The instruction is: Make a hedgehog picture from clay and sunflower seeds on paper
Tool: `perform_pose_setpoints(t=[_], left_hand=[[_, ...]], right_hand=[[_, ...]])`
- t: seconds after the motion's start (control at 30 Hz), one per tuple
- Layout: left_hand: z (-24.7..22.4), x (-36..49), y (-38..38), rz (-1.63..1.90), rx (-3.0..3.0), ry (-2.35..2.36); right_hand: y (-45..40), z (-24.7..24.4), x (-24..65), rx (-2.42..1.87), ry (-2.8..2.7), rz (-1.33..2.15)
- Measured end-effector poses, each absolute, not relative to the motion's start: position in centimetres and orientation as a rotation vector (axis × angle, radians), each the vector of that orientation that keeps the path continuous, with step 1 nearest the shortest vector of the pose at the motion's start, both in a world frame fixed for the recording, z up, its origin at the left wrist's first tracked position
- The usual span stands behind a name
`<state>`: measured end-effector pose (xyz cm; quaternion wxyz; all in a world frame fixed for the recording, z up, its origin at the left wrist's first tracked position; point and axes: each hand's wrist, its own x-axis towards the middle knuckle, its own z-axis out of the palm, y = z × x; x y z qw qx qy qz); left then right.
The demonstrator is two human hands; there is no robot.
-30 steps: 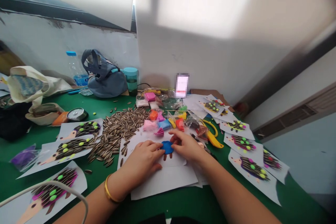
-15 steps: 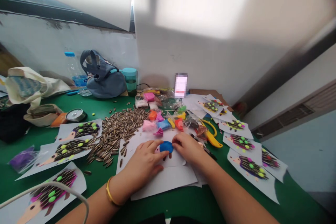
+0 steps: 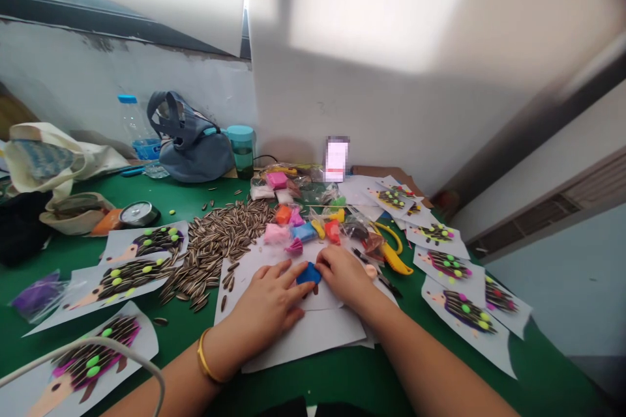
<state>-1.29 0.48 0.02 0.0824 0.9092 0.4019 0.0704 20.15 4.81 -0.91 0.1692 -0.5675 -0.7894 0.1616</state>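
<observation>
A flat blue clay shape [image 3: 308, 273] lies on white paper [image 3: 293, 339] in front of me, with a small brown piece at its lower edge. My left hand [image 3: 271, 300] rests on the paper with fingers spread, its fingertips touching the left side of the blue clay. My right hand [image 3: 341, 273] has its fingers bent together at the clay's right edge; whether they pinch any of it is hidden. A yellow bangle [image 3: 205, 357] circles the left wrist.
Sunflower seeds [image 3: 220, 244] are heaped left of the paper. Clay packets [image 3: 304, 232], yellow scissors [image 3: 395, 257] and a bright phone [image 3: 336, 159] lie or stand beyond my hands. Seed-covered hedgehog pictures [image 3: 467, 313] flank both sides. A white cable [image 3: 122, 348] crosses the lower left.
My left hand has shifted slightly left and its fingers now cover the clay's pink left end. My right hand has moved slightly left along the blue clay's edge.
</observation>
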Motion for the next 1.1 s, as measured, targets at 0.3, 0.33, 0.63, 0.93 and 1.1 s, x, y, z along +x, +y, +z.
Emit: perform_pose_setpoints(t=[0.3,0.33,0.63,0.93,1.1], left_hand=[[-0.2,-1.4,0.2,0.237,2.747,1.204],[-0.2,-1.4,0.2,0.239,2.749,1.206],[-0.4,-1.4,0.3,0.249,2.739,1.210],[-0.5,-1.5,0.4,0.265,2.742,1.192],[-0.6,-1.5,0.4,0.304,2.737,1.198]], right_hand=[[1.9,-1.0,22.7,-1.343,-2.313,0.422],[1.3,-1.1,22.9,-1.323,-2.353,0.385],[-1.2,-1.7,22.8,-1.414,-2.563,0.200],[-1.0,-1.9,23.4,-1.389,-2.486,0.189],[-1.2,-1.6,23.1,-1.371,-2.505,0.200]])
